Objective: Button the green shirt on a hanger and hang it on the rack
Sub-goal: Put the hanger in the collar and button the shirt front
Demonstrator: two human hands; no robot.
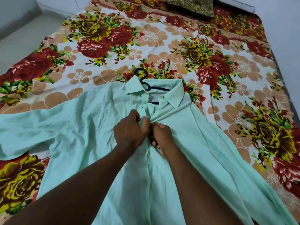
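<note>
Left hand [129,129] and right hand [161,137] fingers pinched green shirt [78,127] placket (button hidden); bunched cloth risked wrong buttonhole, hanger [143,78] slipping

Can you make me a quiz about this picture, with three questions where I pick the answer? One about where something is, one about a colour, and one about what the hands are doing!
1. Where does the top of the hanger lie?
A) on a rack
B) past the collar of the green shirt, on the flowery bedsheet
C) inside a fist

2. What colour is the hanger?
A) white
B) pink
C) black

3. What are the left hand and right hand doing?
A) pinching the shirt's front edges together below the collar
B) lying flat on the bed
C) lifting the hanger

Answers:
1 B: its curved top sticks out above the collar onto the sheet.
2 C: every part that shows is black.
3 A: both hands' fingers curl on the cloth at the front opening.
</note>
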